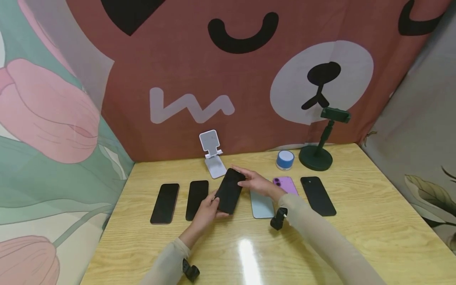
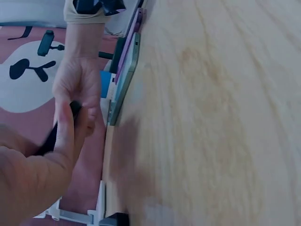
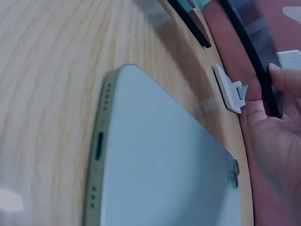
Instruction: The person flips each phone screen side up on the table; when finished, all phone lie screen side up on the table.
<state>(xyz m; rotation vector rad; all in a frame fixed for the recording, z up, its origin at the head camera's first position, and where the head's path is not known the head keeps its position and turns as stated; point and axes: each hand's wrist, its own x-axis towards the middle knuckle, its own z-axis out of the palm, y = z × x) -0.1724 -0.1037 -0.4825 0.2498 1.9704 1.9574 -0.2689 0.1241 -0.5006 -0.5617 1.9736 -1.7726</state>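
Both hands hold one black smartphone (image 1: 229, 192) tilted above the table, dark screen facing up. At its lower left end the left hand (image 1: 205, 213) grips it, thumb on top and fingers beneath. The right hand (image 1: 259, 183) pinches the upper right corner between thumb and fingers. In the right wrist view, the phone (image 3: 251, 47) is seen edge-on in the right hand (image 3: 277, 127). A pale blue phone (image 1: 262, 206) lies face down under the right forearm. Left of the held phone are two dark-screened phones, one (image 1: 197, 200) nearer and one (image 1: 165, 203) farther.
A white folding phone stand (image 1: 211, 144) stands behind the held phone. Toward the right lie a purple phone (image 1: 287, 185) and a black phone (image 1: 318, 196). Behind them are a small blue round speaker-like object (image 1: 285, 160) and a dark green phone stand (image 1: 316, 157). A printed cloth hangs behind the table.
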